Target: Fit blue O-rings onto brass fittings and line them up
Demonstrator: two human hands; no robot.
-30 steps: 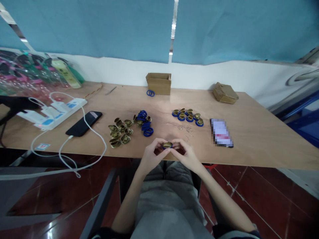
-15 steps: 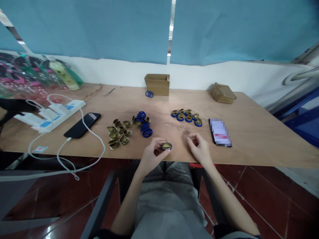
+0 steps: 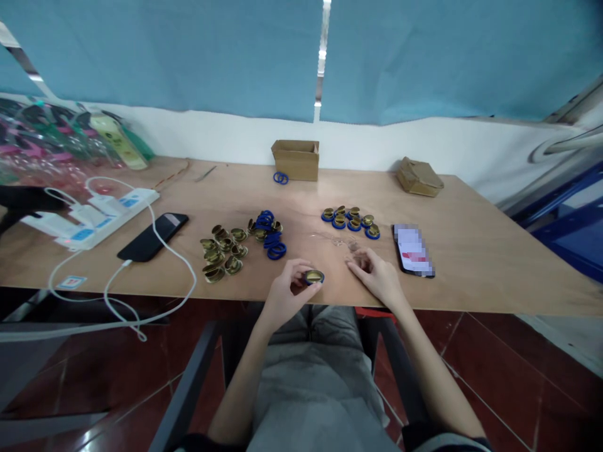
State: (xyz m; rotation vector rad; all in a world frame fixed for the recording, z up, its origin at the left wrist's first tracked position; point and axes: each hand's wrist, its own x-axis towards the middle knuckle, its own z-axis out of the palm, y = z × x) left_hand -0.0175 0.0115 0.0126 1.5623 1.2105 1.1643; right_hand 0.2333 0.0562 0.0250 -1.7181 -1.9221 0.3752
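Observation:
Between the thumb and fingers of my left hand (image 3: 292, 289) is a round brass-coloured metal piece with a blue ring around it (image 3: 314, 277), held just above the table near its front edge. My right hand (image 3: 379, 276) rests low over the table to the right, thumb stretched out and slightly apart from the bent fingers. Just beyond its fingertips lie small thin clear or wire-like pieces (image 3: 338, 240), too fine to make out. Left of my hands are loose brass-coloured pieces (image 3: 214, 256) and a heap of blue rings (image 3: 276, 250). Several ringed brass pieces (image 3: 354, 223) sit beyond my right hand.
A phone with a lit screen (image 3: 414, 251) lies at right, a black phone (image 3: 153, 237) at left beside a white power strip (image 3: 108, 216) with looped cables. An open cardboard box (image 3: 296, 162), a brown package (image 3: 419, 177) and clear bottles (image 3: 61, 147) stand along the back.
My right hand has shifted slightly left, and its thumb has stretched out from the bent fingers. My left hand keeps the ringed brass piece in the same place.

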